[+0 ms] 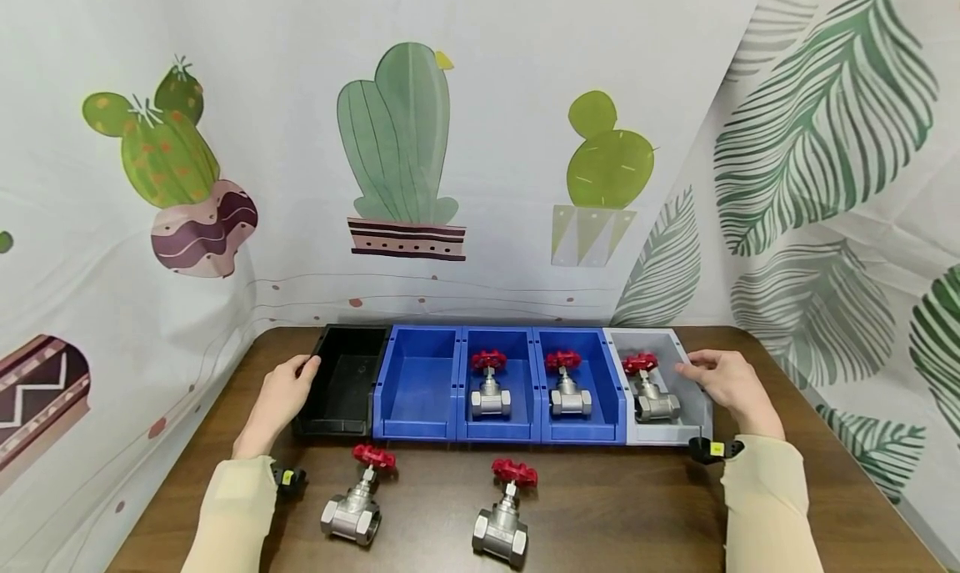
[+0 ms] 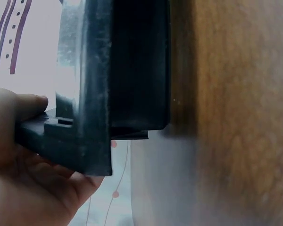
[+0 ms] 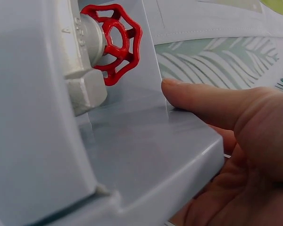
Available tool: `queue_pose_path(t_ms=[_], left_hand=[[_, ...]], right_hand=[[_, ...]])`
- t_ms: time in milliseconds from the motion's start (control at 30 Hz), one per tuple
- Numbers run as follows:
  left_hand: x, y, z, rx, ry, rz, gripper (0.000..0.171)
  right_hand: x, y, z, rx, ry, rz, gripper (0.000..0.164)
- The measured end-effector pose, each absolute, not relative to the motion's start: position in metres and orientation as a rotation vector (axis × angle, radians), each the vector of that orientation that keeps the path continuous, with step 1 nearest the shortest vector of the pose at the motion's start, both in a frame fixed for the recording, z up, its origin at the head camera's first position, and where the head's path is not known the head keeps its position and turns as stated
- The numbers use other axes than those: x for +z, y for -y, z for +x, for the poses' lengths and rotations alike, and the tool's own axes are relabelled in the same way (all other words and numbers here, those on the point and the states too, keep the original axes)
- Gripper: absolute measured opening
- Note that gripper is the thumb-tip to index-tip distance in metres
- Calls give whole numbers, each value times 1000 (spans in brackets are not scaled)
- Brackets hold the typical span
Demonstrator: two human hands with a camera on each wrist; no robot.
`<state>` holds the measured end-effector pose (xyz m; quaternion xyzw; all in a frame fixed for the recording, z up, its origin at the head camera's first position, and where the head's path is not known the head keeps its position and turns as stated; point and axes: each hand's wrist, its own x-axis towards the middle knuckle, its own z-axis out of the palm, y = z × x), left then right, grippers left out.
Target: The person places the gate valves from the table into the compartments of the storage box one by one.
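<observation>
My left hand grips the outer side wall of a black plastic bin, thumb over the rim and fingers along the outside, as the left wrist view shows. At the other end of the row, my right hand pinches the side wall of a grey bin, its thumb on the inner side. A gate valve with a red handwheel lies in the grey bin. Between the end bins stand three blue bins; the left one holds nothing, while the middle and right ones each hold a valve.
Two more red-wheeled valves lie on the wooden table in front of the row, one valve at left and another valve near the middle. A printed cloth hangs right behind the bins.
</observation>
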<state>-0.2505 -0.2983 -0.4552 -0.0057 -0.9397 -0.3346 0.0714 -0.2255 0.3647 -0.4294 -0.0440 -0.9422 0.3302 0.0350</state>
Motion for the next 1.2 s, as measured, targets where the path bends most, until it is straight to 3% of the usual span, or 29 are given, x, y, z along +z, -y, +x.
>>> queue_pose_path(t_ms=[733, 1200], left_hand=[[-416, 294, -220, -877, 2690, -43, 51], [-392, 253, -194, -837, 2644, -202, 36]], right_hand=[[-428, -364, -225, 1015, 2891, -136, 50], [-427, -363, -224, 1030, 2885, -135, 49]])
